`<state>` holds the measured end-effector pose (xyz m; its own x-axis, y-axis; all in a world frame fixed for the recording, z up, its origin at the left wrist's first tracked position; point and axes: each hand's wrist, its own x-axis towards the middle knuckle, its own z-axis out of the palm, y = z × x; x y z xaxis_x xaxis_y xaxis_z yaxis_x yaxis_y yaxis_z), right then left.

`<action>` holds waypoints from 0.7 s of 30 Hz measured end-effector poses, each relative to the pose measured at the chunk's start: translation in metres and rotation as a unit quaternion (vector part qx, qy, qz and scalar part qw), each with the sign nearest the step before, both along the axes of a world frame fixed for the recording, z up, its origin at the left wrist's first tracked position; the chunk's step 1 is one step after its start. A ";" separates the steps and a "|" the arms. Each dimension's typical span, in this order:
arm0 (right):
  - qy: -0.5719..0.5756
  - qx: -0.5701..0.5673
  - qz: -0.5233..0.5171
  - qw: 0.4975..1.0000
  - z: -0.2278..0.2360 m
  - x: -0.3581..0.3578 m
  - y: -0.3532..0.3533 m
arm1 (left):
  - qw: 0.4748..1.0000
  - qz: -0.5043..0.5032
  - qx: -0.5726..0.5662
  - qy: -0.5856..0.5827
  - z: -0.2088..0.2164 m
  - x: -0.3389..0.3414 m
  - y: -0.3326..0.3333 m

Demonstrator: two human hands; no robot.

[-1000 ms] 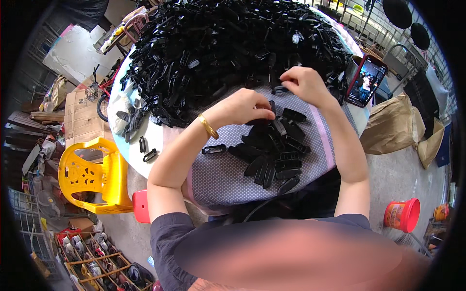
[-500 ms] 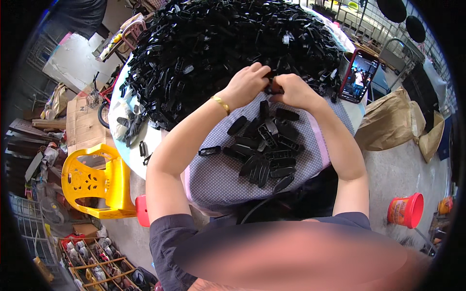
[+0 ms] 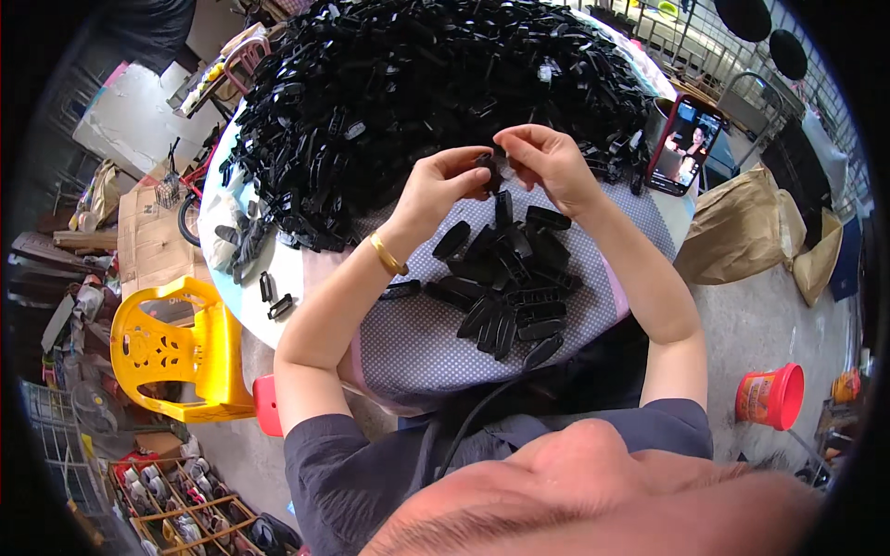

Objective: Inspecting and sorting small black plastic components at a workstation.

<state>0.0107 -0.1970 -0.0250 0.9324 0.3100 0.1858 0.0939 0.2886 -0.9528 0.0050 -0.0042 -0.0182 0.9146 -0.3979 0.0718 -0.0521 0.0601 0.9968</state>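
My left hand (image 3: 443, 190), with a gold bracelet on its wrist, pinches a small black plastic piece (image 3: 488, 172) between thumb and fingers. Beside it my right hand (image 3: 554, 169) is raised with its fingertips drawn together; whatever they hold is too small to make out. Below both hands, a loose cluster of long, rounded black plastic pieces (image 3: 533, 296) lies on a dotted grey cloth (image 3: 417, 338) with pink edging. Just beyond the hands rises a large heap of similar black pieces (image 3: 408, 93), covering most of the round table (image 3: 222, 269).
A phone (image 3: 686, 148) stands upright at the table's right edge. Dark gloves (image 3: 246, 243) and a few stray pieces lie at its left. A yellow plastic chair (image 3: 176, 352) stands left, a red bucket (image 3: 771, 397) right, near brown paper bags (image 3: 742, 232).
My hands have moved apart slightly, the left down and to the left. The black piece in my left fingers now shows. The cluster on the cloth looks unchanged.
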 end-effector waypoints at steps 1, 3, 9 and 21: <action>0.000 -0.002 0.006 1.000 0.001 -0.001 0.003 | 1.000 0.006 -0.002 0.000 -0.002 0.000 -0.001; 0.042 0.061 -0.031 0.997 0.004 -0.008 0.010 | 0.999 0.012 -0.028 -0.022 -0.005 0.000 -0.001; 0.018 -0.080 -0.061 0.995 -0.004 -0.006 0.014 | 0.995 0.053 -0.003 -0.080 -0.007 -0.002 0.003; -0.280 -0.210 -0.195 0.916 -0.015 -0.013 0.025 | 0.993 0.076 -0.052 -0.074 -0.006 -0.003 -0.002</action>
<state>-0.0019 -0.1719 -0.0404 0.7823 0.1271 0.6098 0.6201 -0.2529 -0.7427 0.0021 -0.0060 -0.0243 0.9398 -0.2405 0.2429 -0.2135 0.1419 0.9666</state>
